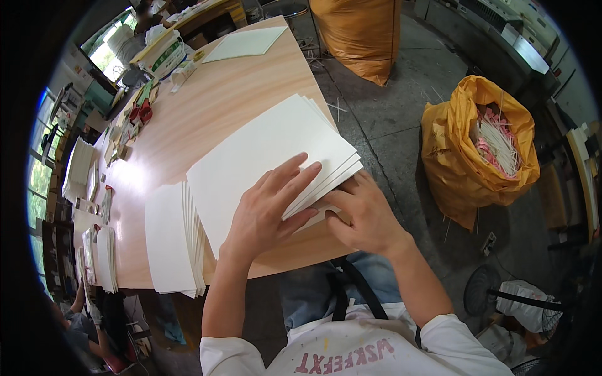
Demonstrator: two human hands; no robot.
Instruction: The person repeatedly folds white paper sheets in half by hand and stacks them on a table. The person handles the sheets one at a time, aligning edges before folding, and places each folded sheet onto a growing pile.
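A fanned stack of large white paper sheets (263, 141) lies at the near right of the wooden table, its right corners staggered. My left hand (266, 207) rests on top of these sheets near their right side, fingers spread. At the near right edge of the stack, my right hand (370, 216) is curled against the sheets, with its fingertips partly hidden behind the paper's edge. Left of this stack, a second fanned stack of white sheets (169, 235) reaches the table's near edge.
On the table (238, 81) are a far pile of sheets (246, 44) and red-handled scissors (144, 113). An orange sack of white sticks (451, 169) stands on the floor at right, with a black fan (483, 291) nearby. Another person (84, 338) sits at lower left.
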